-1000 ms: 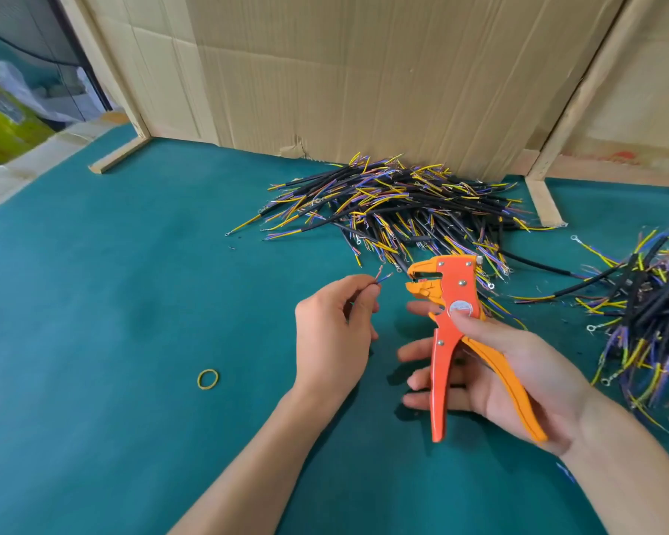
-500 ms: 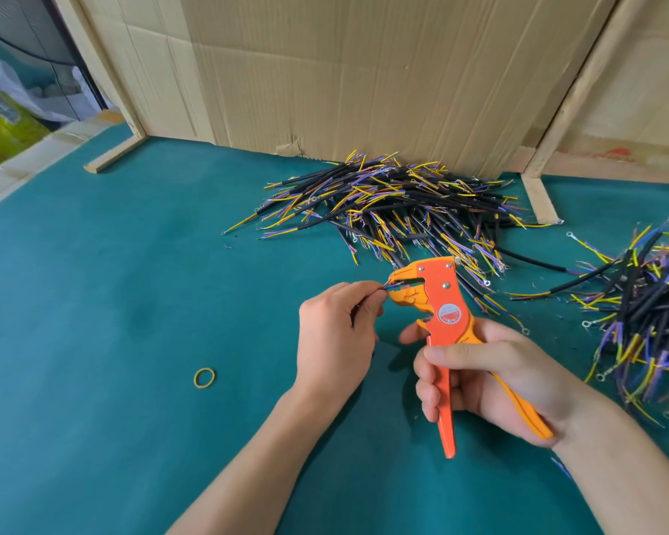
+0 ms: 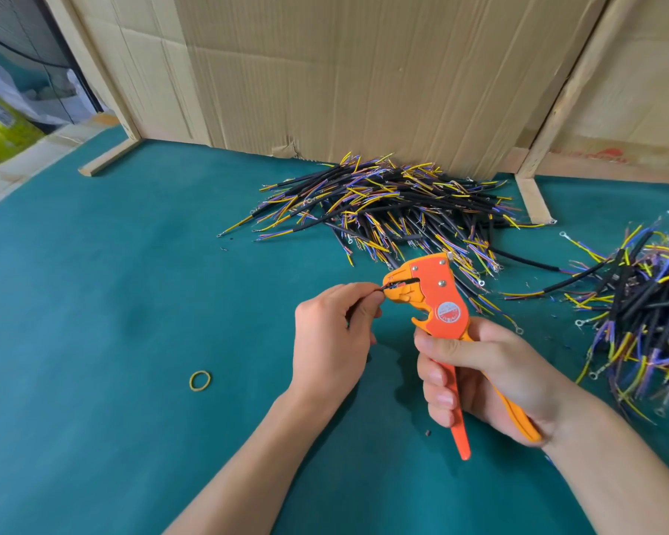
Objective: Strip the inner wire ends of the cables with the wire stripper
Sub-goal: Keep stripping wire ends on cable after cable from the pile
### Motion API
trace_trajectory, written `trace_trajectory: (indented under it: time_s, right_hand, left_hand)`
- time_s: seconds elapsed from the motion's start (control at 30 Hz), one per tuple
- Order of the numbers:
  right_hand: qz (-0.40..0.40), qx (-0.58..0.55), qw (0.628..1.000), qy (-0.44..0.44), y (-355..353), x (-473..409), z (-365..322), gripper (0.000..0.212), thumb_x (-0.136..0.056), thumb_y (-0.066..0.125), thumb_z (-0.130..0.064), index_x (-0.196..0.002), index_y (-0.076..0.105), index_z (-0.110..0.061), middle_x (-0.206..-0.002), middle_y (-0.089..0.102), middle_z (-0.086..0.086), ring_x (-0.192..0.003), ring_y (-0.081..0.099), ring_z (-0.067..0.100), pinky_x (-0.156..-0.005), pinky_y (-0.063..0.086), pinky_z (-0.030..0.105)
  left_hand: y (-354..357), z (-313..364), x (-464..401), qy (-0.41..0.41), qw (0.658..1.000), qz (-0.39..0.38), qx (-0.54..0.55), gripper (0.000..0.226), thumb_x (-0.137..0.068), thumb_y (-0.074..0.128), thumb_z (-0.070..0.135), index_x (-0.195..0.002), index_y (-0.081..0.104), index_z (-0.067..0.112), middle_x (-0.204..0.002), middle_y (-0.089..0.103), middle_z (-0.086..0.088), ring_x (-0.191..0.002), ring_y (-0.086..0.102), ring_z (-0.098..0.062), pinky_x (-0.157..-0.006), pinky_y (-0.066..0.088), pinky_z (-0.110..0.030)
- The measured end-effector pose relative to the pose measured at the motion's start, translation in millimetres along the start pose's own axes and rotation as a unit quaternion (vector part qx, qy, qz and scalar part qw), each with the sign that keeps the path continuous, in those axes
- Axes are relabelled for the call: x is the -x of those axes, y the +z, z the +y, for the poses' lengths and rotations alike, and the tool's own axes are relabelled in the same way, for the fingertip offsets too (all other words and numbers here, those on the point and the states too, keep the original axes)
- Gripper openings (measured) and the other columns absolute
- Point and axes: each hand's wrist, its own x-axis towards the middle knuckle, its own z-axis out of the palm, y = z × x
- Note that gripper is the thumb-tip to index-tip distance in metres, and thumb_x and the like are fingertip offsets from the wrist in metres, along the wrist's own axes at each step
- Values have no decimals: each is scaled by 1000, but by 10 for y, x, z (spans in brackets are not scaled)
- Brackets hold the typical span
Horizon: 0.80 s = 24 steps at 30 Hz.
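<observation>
From the head camera, the left hand [image 3: 331,337] pinches a thin wire [image 3: 499,288] between thumb and forefinger and feeds its end into the nose of the orange wire stripper [image 3: 439,303]. The right hand [image 3: 476,374] has its grip pressed together round both handles, fingers curled over the front one. The wire sits just above the green worktop [image 3: 113,303], in front of the big cable pile [image 3: 394,210]; a second pile [image 3: 642,303] lies to the right, and a rubber band [image 3: 200,380] lies apart on the left.

The risk, as I judge it, is that the wire sits too shallow or skewed in the nose, so the squeeze nicks strands or strips nothing. A loose pinch could also let the wire slip out.

Against the frame a second ago, the handles are squeezed where the right hand's fingers were spread, and the wire end now sits in the nose instead of short of it.
</observation>
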Motion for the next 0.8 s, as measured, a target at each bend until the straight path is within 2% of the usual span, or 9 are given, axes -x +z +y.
trace_trajectory:
  time_s: [0.1, 0.2, 0.27, 0.33, 0.47, 0.53, 0.63, 0.8]
  right_hand:
    - [13, -4, 1000, -9, 9, 2, 16, 25, -81, 76, -20, -72, 56, -10, -64, 42, 12, -47, 41, 24, -46, 41, 33]
    - [46, -2, 998, -31, 18, -10, 24, 29, -79, 77, -20, -69, 51, -11, -60, 35, 8, -41, 34, 19, -40, 36, 26]
    - [70, -7, 996, -50, 31, -33, 22, 31, -78, 77, -20, -68, 48, -14, -56, 30, 4, -37, 28, 15, -36, 30, 20]
    - [69, -17, 996, -51, 31, -43, 26, 29, -77, 77, -19, -70, 49, -14, -56, 31, 4, -36, 28, 14, -35, 30, 20]
    - [37, -82, 995, -41, -14, -18, 15, 16, -79, 75, -12, -85, 61, -9, -66, 49, 14, -48, 48, 25, -45, 45, 33]
    - [43, -114, 991, -47, -60, -5, -12, 22, -74, 78, -7, -91, 64, -8, -76, 56, 20, -61, 56, 32, -56, 53, 41]
    - [21, -109, 993, -40, -92, 8, -27, 44, -63, 91, -11, -98, 65, -6, -84, 60, 26, -70, 61, 39, -65, 56, 46]
    - [-22, -102, 995, -1, -27, 2, 30, 43, -71, 85, -8, -107, 63, -3, -90, 62, 30, -75, 64, 42, -70, 57, 51]
  left_hand:
    - [-6, 15, -4, -38, 998, -29, 45, 18, -97, 63, 12, -88, 74, 23, -71, 68, 9, -46, 56, -7, -52, 46, -20]
    - [-5, 5, -13, -66, 994, -54, 74, 19, -97, 63, 12, -88, 72, 26, -65, 68, 3, -43, 53, -6, -49, 44, -23]
    - [0, 1, -18, -80, 991, -53, 90, 20, -96, 64, 12, -86, 72, 28, -64, 69, 0, -42, 51, -9, -47, 43, -25]
    - [2, -3, -23, -96, 988, -43, 114, 21, -95, 64, 11, -85, 73, 28, -67, 71, 0, -43, 52, -10, -44, 43, -25]
    - [8, -13, -38, -116, 981, -11, 152, 18, -91, 70, 7, -86, 76, 23, -71, 74, 0, -52, 63, -11, -43, 43, -23]
    - [3, -16, -46, -132, 975, 15, 179, 15, -88, 73, 7, -87, 78, 21, -69, 72, -2, -54, 66, -12, -42, 42, -22]
    - [-18, -16, -62, -145, 963, 40, 222, 14, -86, 76, 5, -87, 80, 17, -71, 71, -5, -58, 67, -13, -42, 41, -21]
    - [-34, 0, -57, -154, 955, 56, 247, 15, -84, 77, 3, -85, 81, 18, -71, 74, -4, -61, 67, -15, -44, 42, -20]
